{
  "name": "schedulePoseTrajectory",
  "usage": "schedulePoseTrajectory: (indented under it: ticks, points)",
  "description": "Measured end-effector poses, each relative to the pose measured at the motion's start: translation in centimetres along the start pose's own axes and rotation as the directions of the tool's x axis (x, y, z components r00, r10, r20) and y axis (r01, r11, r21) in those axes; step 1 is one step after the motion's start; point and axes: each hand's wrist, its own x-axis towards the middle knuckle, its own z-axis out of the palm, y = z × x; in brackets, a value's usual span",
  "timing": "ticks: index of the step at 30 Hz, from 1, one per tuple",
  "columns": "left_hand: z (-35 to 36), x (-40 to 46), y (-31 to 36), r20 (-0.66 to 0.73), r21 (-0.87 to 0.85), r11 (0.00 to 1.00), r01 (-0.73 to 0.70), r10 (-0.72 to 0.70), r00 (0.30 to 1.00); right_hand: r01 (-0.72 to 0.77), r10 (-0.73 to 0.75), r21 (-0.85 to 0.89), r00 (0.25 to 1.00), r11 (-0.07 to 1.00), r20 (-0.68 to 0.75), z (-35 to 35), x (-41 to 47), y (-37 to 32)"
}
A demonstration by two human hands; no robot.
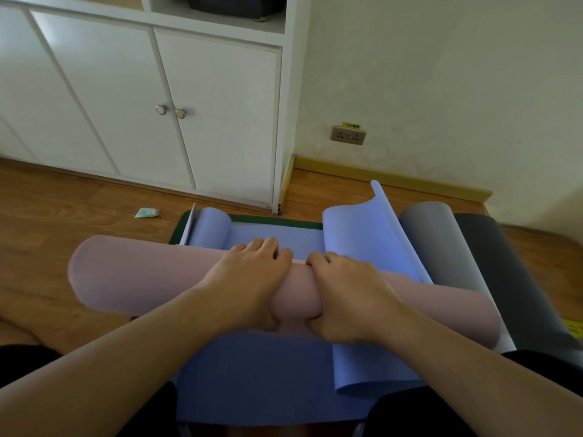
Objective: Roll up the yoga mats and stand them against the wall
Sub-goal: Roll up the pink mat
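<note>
On the floor before your knees, the pink mat lies across the blue mats as a thick roll, its ends sticking out past them on both sides. Your left hand and right hand sit side by side at its middle, fingers curled over the far side of the roll and thumbs tucked under the near side, so both are grasping the pink mat.

Beneath it lies a flat blue mat on a green mat, with a second blue sheet curling up on the right and a grey mat and a dark mat beside that. None of these is rolled yet, and nothing stands against the wall.

Risks from here, as I judge them:
- With both hands bunched at the centre, the ends are unsupported; they could loosen or telescope, giving you a cone that will not stand.
- The roll looks soft under your thumbs. Let go before it is tight and it will likely spring open.
- The curled blue sheet touches the roll on the right; it could get dragged along.
- Lifting from the middle may let the ends sag and hit the cabinet.
</note>
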Motion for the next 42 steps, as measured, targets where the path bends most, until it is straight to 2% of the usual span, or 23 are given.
schedulePoseTrajectory:
  ticks: [4, 8, 11, 17, 26, 32, 35, 39, 42]
  points:
    - [-0.3, 0.0, -0.6, 0.045, -0.145, 0.989, 0.036, -0.03, 0.999, 0.005, -0.008, 0.051, 0.999, 0.999, 0.054, 0.1, -0.2, 0.2]
    - [-0.5, -0.3, -0.8, 0.097, -0.185, 0.981, 0.061, -0.044, 0.994, 0.04, -0.038, -0.032, 0.997, 0.999, 0.064, 0.5, -0.2, 0.1]
    - [-0.7, -0.3, -0.9, 0.124, -0.214, 0.975, 0.066, -0.04, 0.991, 0.04, -0.039, -0.011, 0.998, 0.999, 0.04, 0.8, -0.1, -0.1]
    - [-0.2, -0.2, -0.2, 0.022, -0.069, 0.997, -0.022, 0.023, 0.999, 0.017, -0.018, 0.022, 0.999, 1.0, 0.031, 0.2, -0.2, 0.2]
    - [-0.7, -0.3, -1.1, 0.081, -0.208, 0.977, 0.053, -0.037, 0.996, 0.032, -0.031, -0.032, 0.999, 0.999, 0.026, 0.1, -0.4, -0.1]
    - [0.1, -0.2, -0.1, -0.04, 0.011, 1.0, -0.017, 0.017, 0.999, -0.01, 0.01, 0.017, 0.999, 1.0, 0.031, -0.1, -0.2, 0.3]
    - [-0.1, 0.1, -0.3, -0.044, -0.048, 0.999, 0.003, -0.006, 0.999, -0.004, 0.004, 0.016, 1.0, 1.0, 0.024, -0.1, -0.3, 0.1]
    - [-0.8, -0.1, -1.1, 0.038, -0.167, 0.984, 0.056, -0.05, 0.998, 0.019, -0.018, -0.058, 1.0, 0.998, 0.023, 0.1, -0.2, -0.2]
    - [-0.7, -0.2, -1.0, 0.052, -0.152, 0.987, 0.053, -0.045, 0.998, 0.017, -0.017, -0.022, 1.0, 1.0, -0.011, 0.0, -0.2, -0.1]
